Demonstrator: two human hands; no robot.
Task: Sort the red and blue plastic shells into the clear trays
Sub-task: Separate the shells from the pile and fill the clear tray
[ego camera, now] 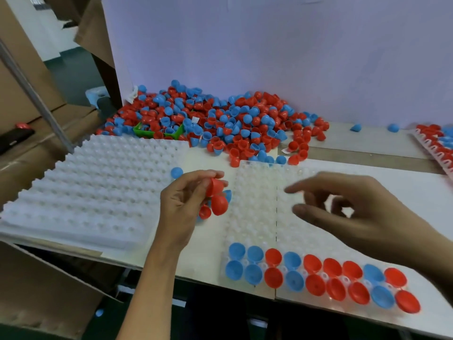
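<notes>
L hand (182, 200) grips a clutch of red shells (217, 196) plus a blue one, just off clear tray's (255, 204) 9 o'clock edge. R hand (353, 212) over tray, fingers loosely spread, holding nothing. Two rows filled at 6 o'clock. Mixed pile (213, 121) at 12 o'clock on tabletop (355, 141). Best: R pinches one shell at a time, seats it dome-up on next free peg, working row by row.

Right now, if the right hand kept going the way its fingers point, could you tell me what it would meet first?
Probably the red shells held in the left hand; the right hand points leftward over the clear tray, though depth is unclear.
</notes>
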